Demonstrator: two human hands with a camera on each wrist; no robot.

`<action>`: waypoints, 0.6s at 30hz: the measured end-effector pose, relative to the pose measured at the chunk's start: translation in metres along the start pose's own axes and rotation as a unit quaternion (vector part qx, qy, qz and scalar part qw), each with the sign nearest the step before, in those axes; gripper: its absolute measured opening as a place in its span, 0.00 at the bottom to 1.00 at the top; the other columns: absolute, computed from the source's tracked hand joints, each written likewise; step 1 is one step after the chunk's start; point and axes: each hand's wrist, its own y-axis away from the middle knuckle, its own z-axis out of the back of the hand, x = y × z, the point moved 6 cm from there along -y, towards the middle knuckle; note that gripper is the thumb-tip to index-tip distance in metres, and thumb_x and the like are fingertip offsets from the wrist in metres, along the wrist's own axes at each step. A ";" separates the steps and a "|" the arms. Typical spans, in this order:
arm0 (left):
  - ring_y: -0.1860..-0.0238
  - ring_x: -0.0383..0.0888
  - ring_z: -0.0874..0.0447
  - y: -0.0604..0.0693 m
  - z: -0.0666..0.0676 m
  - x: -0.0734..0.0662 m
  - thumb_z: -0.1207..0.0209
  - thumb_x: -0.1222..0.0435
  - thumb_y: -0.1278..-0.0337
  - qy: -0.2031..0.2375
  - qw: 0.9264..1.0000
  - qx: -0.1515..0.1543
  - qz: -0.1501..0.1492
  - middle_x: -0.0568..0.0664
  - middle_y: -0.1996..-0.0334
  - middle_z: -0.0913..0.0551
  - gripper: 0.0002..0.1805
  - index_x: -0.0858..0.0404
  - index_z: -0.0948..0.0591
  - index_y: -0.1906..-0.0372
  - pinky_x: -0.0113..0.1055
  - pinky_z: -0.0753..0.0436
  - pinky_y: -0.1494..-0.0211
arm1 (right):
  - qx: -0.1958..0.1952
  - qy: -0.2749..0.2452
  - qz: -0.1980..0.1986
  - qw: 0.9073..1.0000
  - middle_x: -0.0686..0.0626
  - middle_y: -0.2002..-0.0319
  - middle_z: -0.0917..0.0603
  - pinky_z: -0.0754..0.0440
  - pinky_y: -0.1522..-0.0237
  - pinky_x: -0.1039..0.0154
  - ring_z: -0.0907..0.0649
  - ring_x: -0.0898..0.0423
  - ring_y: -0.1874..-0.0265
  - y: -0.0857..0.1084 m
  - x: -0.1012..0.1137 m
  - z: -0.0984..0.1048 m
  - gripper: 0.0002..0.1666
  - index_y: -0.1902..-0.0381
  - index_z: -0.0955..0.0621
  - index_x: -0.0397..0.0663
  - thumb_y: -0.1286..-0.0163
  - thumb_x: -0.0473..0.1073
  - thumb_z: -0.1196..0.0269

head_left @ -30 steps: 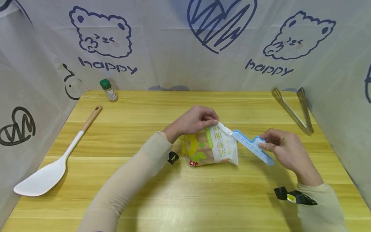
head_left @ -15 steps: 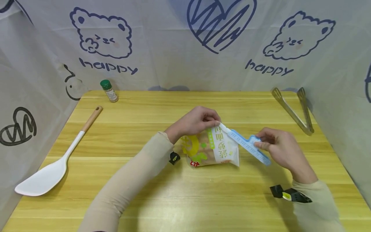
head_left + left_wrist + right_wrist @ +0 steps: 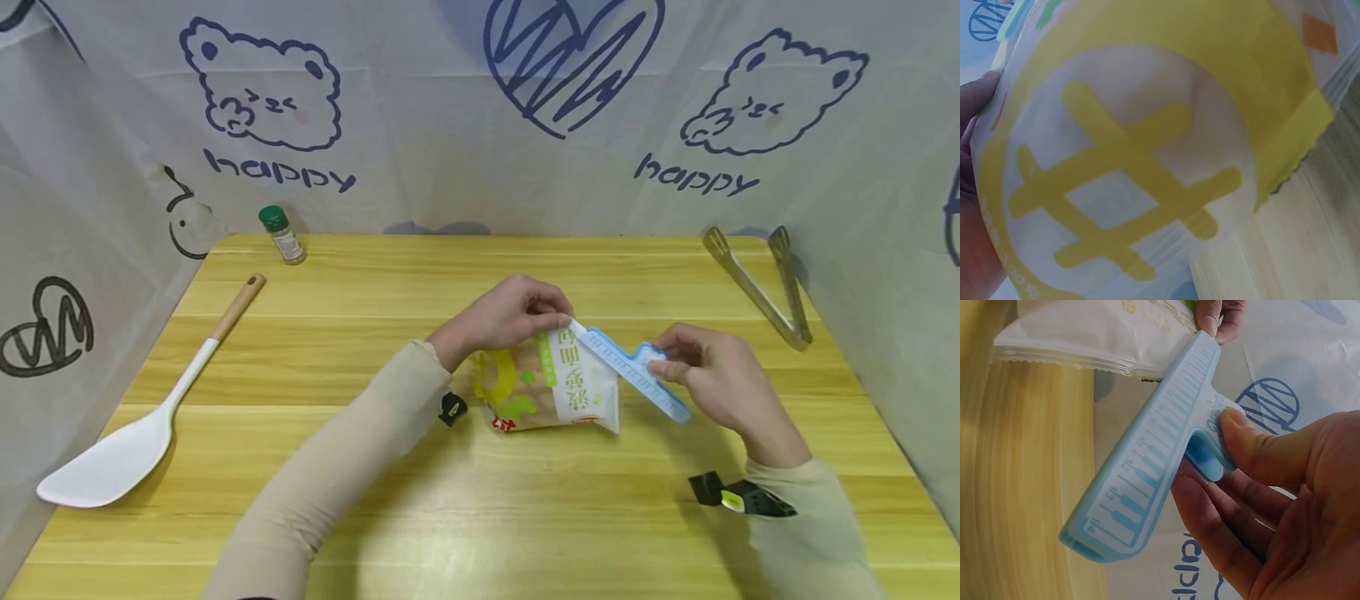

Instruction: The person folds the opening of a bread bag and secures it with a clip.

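Observation:
A printed plastic bread bag [image 3: 577, 383] lies tilted mid-table, its yellow crosshatch print [image 3: 1122, 181] filling the left wrist view. My left hand [image 3: 513, 312] pinches the bag's upper corner between thumb and fingers. In my right hand [image 3: 720, 375] is a long light-blue bag clip [image 3: 633, 371], gripped by its handle tabs with the thumb on top. The clip's far end overlaps the bag's top edge close to the left fingertips, while its near end sticks out past the bag. In the right wrist view, piano-key markings run along the clip [image 3: 1141, 462].
On the left lies a white spatula [image 3: 112, 458] with a wooden handle. A green-capped seasoning jar [image 3: 283, 235] stands at the back left. Metal tongs [image 3: 761, 287] rest spread at the back right. Printed cloth [image 3: 435, 125] hangs behind and beside the wooden table [image 3: 525, 533].
My right hand has moved left with the clip, sliding it farther along the bag's top edge toward the left fingers. The left hand and bag have shifted very slightly right.

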 end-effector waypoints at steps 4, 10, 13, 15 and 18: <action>0.72 0.40 0.18 -0.001 0.000 0.000 0.40 0.68 0.33 -0.002 1.000 0.001 0.003 0.46 0.67 0.14 0.06 0.65 0.14 0.59 0.32 0.20 0.65 | 0.011 0.000 0.000 1.000 0.48 0.64 0.15 0.26 0.64 0.54 0.19 0.51 0.65 -0.002 0.002 -0.002 0.11 0.57 0.16 0.44 0.32 0.45 0.33; 0.71 0.40 0.18 -0.001 0.001 0.002 0.41 0.68 0.32 -0.003 1.000 0.001 0.014 0.46 0.67 0.14 0.06 0.65 0.15 0.59 0.32 0.21 0.63 | 0.021 -0.019 -0.009 1.000 0.45 0.61 0.15 0.23 0.60 0.52 0.17 0.50 0.62 -0.004 0.002 -0.005 0.16 0.52 0.17 0.41 0.31 0.46 0.35; 0.71 0.40 0.18 -0.001 0.002 0.002 0.41 0.68 0.32 -0.001 1.000 0.001 0.016 0.46 0.67 0.14 0.06 0.66 0.15 0.58 0.32 0.20 0.63 | 0.015 -0.032 -0.006 0.999 0.44 0.60 0.15 0.23 0.61 0.53 0.17 0.50 0.62 -0.004 0.002 -0.004 0.16 0.52 0.17 0.40 0.30 0.46 0.35; 0.71 0.40 0.18 -0.001 0.001 0.002 0.41 0.68 0.32 0.000 1.000 0.002 0.015 0.46 0.67 0.14 0.06 0.66 0.15 0.58 0.32 0.20 0.63 | 0.010 -0.037 -0.003 0.999 0.44 0.60 0.15 0.23 0.62 0.54 0.18 0.50 0.62 -0.004 0.002 -0.004 0.16 0.52 0.17 0.40 0.30 0.46 0.35; 0.71 0.40 0.18 -0.001 0.000 0.001 0.40 0.68 0.33 0.000 1.000 0.005 0.012 0.46 0.67 0.14 0.06 0.66 0.15 0.59 0.31 0.21 0.63 | 0.005 -0.038 0.004 0.999 0.45 0.61 0.15 0.24 0.63 0.54 0.18 0.50 0.64 -0.004 0.004 -0.002 0.14 0.54 0.17 0.41 0.30 0.46 0.35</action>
